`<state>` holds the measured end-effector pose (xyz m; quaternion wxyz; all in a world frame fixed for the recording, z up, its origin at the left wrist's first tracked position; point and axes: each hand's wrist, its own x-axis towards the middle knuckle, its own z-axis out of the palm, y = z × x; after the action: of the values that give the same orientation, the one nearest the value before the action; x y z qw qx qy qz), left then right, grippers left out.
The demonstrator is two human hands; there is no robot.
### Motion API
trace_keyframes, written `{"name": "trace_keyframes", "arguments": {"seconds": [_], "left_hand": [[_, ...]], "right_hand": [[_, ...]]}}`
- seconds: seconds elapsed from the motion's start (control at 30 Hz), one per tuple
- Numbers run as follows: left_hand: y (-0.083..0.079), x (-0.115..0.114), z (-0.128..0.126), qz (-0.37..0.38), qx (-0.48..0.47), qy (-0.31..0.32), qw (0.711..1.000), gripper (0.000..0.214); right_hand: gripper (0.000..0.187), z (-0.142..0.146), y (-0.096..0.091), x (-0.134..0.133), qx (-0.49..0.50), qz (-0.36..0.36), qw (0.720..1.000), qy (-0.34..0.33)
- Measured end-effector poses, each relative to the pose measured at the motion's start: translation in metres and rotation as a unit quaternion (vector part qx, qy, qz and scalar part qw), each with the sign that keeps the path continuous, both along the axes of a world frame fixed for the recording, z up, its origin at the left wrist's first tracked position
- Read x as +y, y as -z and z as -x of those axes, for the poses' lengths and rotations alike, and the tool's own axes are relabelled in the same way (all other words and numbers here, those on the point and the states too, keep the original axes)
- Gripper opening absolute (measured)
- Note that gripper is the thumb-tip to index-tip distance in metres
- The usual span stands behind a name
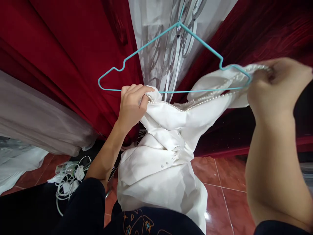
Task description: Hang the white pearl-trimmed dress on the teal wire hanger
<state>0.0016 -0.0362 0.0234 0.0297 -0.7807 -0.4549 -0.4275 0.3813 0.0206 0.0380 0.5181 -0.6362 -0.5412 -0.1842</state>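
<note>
A white dress with a pearl-beaded neckline hangs between my hands, its skirt falling toward my lap. Behind its top edge is a light-blue wire hanger, suspended by its hook. My left hand is closed on the dress's left shoulder, touching the hanger's bottom bar. At the hanger's right end my right hand, slightly blurred, grips the other shoulder of the dress. The right tip of the hanger lies at the beaded edge there; whether it is inside the strap I cannot tell. Small round buttons dot the dress near the waist.
Red curtains hang on both sides, with sheer white fabric and a white ornamental metal frame between them. White cables with plugs lie at the lower left on a black surface. Red tiles cover the floor.
</note>
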Motion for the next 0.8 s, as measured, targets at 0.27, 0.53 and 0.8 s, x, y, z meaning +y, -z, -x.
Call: {"name": "trace_keyframes", "arguments": {"seconds": [0.27,0.53,0.8], "left_hand": [[0.011,0.001,-0.027,0.015,-0.035,0.014,0.999,0.031],[0.013,0.003,-0.023,0.003,-0.034,0.024,0.999,0.03],[0.081,-0.011,0.011,-0.022,-0.336,-0.01,0.941,0.015]], "right_hand": [[0.034,0.034,0.013,-0.071,-0.098,0.163,0.862,-0.47],[0.023,0.109,0.019,-0.05,0.007,-0.007,0.934,-0.358],[0.029,0.113,0.024,-0.061,-0.037,-0.011,0.946,-0.322]]}}
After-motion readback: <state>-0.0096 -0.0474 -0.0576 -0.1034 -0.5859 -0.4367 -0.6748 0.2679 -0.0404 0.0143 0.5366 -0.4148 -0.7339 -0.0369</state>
